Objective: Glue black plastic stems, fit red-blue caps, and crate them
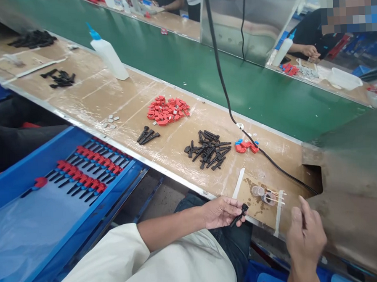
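Observation:
My left hand [222, 213] is closed around a black plastic stick-like part [239, 216] with a blocky head, held just off the bench's front edge. To its right my right hand [305, 236] hovers over the edge, index finger stretched out and apart, with nothing visible in it. Between and beyond the hands stand two small clear cups [257, 191] on a stained, taped board, and several cotton swabs [278, 197] lean in one. Farther left lies a pile of similar black parts [209, 150].
A heap of red pieces [168, 110], red-and-blue pieces [246, 146] and a white squeeze bottle [110, 56] stand on the bench. Finished-looking red-black assemblies line a blue tray [70, 248] at left. A black cable [223, 84] hangs across the green belt [171, 60]. A co-worker sits opposite.

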Motion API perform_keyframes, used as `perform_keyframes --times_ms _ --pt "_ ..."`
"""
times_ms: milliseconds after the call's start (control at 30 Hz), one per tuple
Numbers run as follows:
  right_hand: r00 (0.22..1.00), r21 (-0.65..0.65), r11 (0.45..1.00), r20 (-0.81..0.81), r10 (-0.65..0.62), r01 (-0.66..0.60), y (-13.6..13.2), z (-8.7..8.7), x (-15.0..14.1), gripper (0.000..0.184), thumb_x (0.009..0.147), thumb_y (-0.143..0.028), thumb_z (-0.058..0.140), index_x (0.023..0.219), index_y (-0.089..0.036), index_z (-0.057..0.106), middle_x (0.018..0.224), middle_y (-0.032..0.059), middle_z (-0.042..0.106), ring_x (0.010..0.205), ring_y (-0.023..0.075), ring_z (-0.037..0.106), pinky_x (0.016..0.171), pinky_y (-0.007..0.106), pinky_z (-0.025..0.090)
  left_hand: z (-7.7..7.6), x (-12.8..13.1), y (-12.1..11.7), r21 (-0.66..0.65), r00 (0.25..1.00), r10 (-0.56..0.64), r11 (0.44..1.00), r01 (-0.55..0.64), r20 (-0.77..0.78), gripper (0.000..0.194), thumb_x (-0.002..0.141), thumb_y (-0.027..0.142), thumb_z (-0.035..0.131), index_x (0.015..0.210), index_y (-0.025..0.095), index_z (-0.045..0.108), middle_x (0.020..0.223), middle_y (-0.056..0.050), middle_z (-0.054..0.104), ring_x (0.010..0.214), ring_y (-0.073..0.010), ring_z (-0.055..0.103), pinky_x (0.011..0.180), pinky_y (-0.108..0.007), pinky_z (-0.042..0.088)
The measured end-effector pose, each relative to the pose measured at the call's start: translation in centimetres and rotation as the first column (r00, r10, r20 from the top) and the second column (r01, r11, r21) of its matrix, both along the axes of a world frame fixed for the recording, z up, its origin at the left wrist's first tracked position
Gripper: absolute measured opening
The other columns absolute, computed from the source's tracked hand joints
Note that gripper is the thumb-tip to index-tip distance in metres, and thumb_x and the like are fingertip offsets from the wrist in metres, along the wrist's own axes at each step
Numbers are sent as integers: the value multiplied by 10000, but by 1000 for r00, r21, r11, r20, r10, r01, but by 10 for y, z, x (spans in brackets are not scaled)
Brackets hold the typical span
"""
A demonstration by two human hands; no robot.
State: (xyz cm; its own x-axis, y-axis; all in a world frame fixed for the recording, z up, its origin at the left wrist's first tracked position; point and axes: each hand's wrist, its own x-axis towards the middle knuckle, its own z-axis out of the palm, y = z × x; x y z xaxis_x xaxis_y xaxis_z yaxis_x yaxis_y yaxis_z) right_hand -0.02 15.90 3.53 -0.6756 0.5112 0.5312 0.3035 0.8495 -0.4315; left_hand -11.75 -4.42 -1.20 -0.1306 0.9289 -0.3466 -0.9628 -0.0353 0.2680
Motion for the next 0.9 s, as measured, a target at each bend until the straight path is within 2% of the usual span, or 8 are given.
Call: perform_keyframes --times_ms 67,133,233,300,367,467,767,900 --pt "999 7 1000 -35 8 -8 -4 20 -9 381 988 -411 501 1157 -142 711 805 54 612 651 168 528 656 295 403 -3 -3 -5 20 1000 10 1000 -11 29 282 600 183 853 801 74 688 798 -66 667 604 -111 647 473 -171 392" --pt "991 57 989 -8 134 -133 -9 39 -30 296 981 -366 523 1086 -172 720 794 38 623 652 157 540 670 286 410 -5 -6 -9 35 996 63 997 -66 68 273 595 149 823 811 63 678 824 -73 662 632 -116 653 520 -181 435" --pt "921 162 917 206 330 -365 -21 53 -84 261 983 -356 503 1055 -203 702 911 45 685 751 165 619 697 278 431 -8 -11 -13 52 985 127 990 -134 113 259 616 127 770 843 40 681 786 -82 648 636 -112 642 552 -185 454" --pt "838 171 897 462 291 -406 -28 52 -128 286 991 -347 467 1110 -204 683 1034 66 682 801 181 644 672 288 432 -9 -13 -15 55 981 135 988 -144 142 253 629 125 744 856 30 689 744 -80 639 621 -107 630 529 -174 435" --pt "688 162 904 705 174 -395 -34 48 -168 304 1004 -312 431 1166 -191 658 1176 100 642 909 214 654 705 307 443 -9 -15 -15 54 974 135 988 -147 184 252 625 114 733 858 29 690 725 -77 634 616 -104 627 493 -157 399" --pt "595 172 902 796 110 -397 -42 38 -206 272 998 -292 451 1102 -157 664 1164 130 626 967 252 654 736 326 449 -11 -16 -14 71 967 118 988 -137 225 263 610 103 733 855 22 688 705 -81 627 603 -106 628 440 -142 333" --pt "561 142 927 823 84 -348 -46 25 -214 190 968 -329 523 1036 -177 613 1154 128 637 1036 245 649 751 292 429 -15 -16 -8 106 978 71 990 -93 199 239 606 122 706 821 18 696 643 -82 630 526 -124 634 414 -147 312" --pt "542 75 956 835 95 -282 -38 22 -219 186 904 -344 617 994 -181 607 1028 108 684 964 233 664 751 286 427 -10 -17 -10 107 979 50 992 -72 197 226 622 112 679 829 24 694 635 -79 632 529 -134 646 377 -135 253"
